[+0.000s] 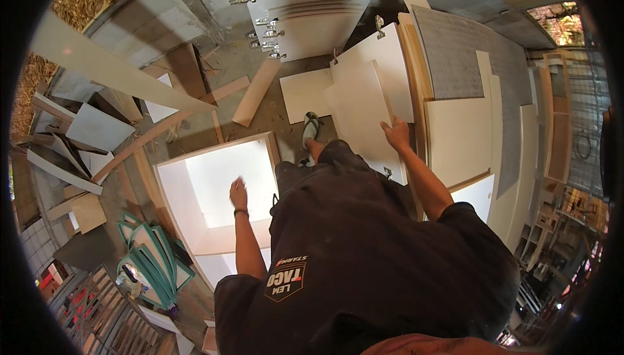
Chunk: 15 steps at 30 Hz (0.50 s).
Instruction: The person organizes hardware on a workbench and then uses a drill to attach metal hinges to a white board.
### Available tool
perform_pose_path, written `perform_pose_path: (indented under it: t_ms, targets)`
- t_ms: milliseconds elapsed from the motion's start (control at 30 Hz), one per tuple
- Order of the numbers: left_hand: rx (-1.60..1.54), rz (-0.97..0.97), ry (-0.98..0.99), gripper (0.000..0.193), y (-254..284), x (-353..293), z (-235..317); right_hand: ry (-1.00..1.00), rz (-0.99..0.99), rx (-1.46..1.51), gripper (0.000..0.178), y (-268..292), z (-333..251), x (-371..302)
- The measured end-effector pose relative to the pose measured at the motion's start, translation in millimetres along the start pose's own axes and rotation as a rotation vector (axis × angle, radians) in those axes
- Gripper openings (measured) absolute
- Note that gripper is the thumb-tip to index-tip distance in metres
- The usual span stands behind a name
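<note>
My right hand (396, 133) is closed on the edge of a white panel (359, 105) with a pale wooden edge. The panel is tilted beside my leg, in front of a larger white door panel (385, 53) that has metal hinges. To my left, my left hand (238, 194) hangs over an open white cabinet box (218, 166), its fingers curled with nothing visible in them. The box lies on the floor, its inside facing up, with a divider across its lower part. Whether the held panel touches the floor is hidden.
More hinged white doors (318, 14) lean on the far wall. Grey and white boards (455, 50) are stacked at right. Wood strips (257, 92) and offcuts (101, 127) litter the floor at left, near green-edged frames (153, 257). A flat white board (305, 94) lies before my foot.
</note>
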State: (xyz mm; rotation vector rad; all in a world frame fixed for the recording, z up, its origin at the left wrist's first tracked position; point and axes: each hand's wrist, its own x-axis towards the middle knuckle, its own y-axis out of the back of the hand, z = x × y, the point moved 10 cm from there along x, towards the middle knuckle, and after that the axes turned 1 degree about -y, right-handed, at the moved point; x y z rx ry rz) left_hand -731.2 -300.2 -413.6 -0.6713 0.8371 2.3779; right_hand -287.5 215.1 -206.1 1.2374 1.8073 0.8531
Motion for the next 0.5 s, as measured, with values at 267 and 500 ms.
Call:
perform_pose_path:
  t_ms: [267, 500]
  targets:
    - [0.092, -0.045, 0.647, 0.044, 18.1, -115.6, -50.1, -0.065, -0.046, -0.083, 0.038, -41.4, 35.0, 104.5]
    - [0.463, -0.266, 0.001, 0.055, -59.3, -92.8, 13.3, -0.149, -0.105, 0.003, 0.039, -57.4, 44.9, 160.8]
